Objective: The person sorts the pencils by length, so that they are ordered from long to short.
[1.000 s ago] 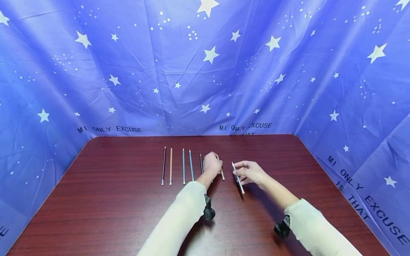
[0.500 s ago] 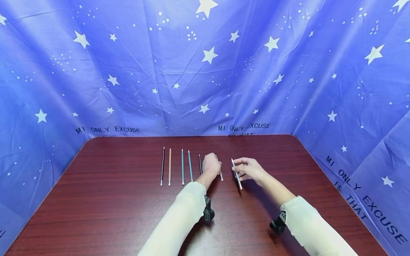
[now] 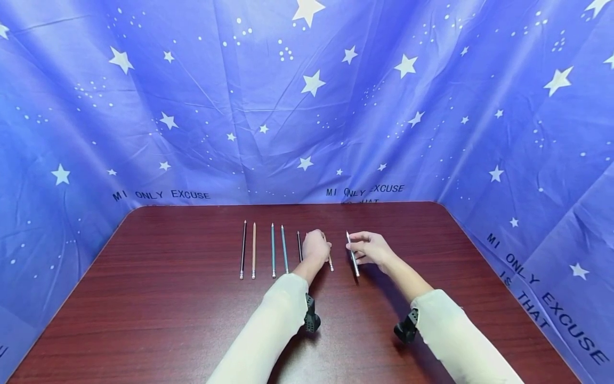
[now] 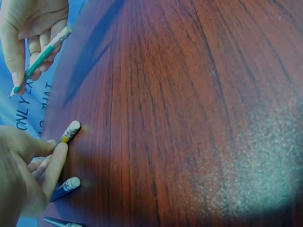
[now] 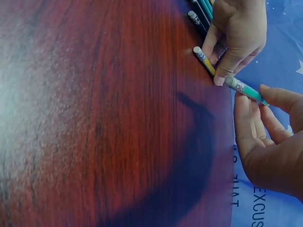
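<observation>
My left hand (image 3: pixel 316 247) pinches a yellow pencil (image 4: pixel 64 138) low at the table, its white eraser end toward me. In the head view most of that pencil hides behind the hand. To the right, my right hand (image 3: pixel 375 248) holds a green pencil (image 5: pixel 251 93) between thumb and fingers, raised over the table and tilted, with its point away from me. A dark pencil (image 3: pixel 299 246) lies just left of my left hand, partly covered by it. Further left come two teal pencils (image 3: pixel 273 250), a tan pencil (image 3: pixel 254 250) and a black pencil (image 3: pixel 243 249), roughly parallel.
The dark red wooden table (image 3: pixel 144 304) reaches back to a blue curtain (image 3: pixel 268 106) with stars and lettering, which also closes off both sides. Black wrist cameras (image 3: pixel 313 316) sit at the sleeve cuffs.
My right hand has moved away from me and slightly left, carrying the green pencil, which now points more straight ahead. My left hand stays on the yellow pencil.
</observation>
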`<state>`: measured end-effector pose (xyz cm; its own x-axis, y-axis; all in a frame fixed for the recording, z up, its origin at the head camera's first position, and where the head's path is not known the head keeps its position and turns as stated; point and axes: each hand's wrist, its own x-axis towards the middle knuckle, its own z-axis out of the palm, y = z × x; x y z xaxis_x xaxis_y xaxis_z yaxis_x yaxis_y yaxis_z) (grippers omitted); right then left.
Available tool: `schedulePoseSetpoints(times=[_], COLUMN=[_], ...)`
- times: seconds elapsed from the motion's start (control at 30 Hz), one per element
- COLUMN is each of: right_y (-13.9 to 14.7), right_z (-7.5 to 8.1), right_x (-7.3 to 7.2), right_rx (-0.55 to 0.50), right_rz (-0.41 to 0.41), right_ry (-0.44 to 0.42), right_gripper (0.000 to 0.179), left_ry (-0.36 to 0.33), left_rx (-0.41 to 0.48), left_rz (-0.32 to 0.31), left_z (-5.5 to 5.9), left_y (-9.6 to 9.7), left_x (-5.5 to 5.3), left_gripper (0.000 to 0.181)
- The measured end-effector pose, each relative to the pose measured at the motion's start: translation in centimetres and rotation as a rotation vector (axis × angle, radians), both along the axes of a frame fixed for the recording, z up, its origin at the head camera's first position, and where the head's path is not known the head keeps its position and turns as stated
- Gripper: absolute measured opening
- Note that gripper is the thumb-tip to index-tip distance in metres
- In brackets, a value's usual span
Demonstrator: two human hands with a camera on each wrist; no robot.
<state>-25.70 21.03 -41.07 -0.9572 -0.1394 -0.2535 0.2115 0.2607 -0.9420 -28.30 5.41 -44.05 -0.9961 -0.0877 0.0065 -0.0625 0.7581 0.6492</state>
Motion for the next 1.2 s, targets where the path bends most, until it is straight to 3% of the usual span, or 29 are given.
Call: schedulePoseSetpoints(times=[0.23,0.9,1.2], right_y=[-0.3,-1.4,-1.9], right_z=[-0.2,-2.2,-2.3], right_x=[-0.5,-2.1,-2.6], right_rx=[0.000,-0.012,0.007], right_rz=[-0.041,-0.074,-0.099], right_ry=[-0.006,-0.010,0.001], right_gripper=[0.049,0.044,0.041], left_ry=[-0.006,-0.026,-0.007], left_rx=[0.037,0.023,0.002], left_rz=[0.011,0.000,0.000], left_z=[0.0,-0.2,-0.3], left_y=[-0.1,-0.1,0.2], left_x=[0.0,-0.1,-0.3], left_gripper=[0.032,0.032,0.031])
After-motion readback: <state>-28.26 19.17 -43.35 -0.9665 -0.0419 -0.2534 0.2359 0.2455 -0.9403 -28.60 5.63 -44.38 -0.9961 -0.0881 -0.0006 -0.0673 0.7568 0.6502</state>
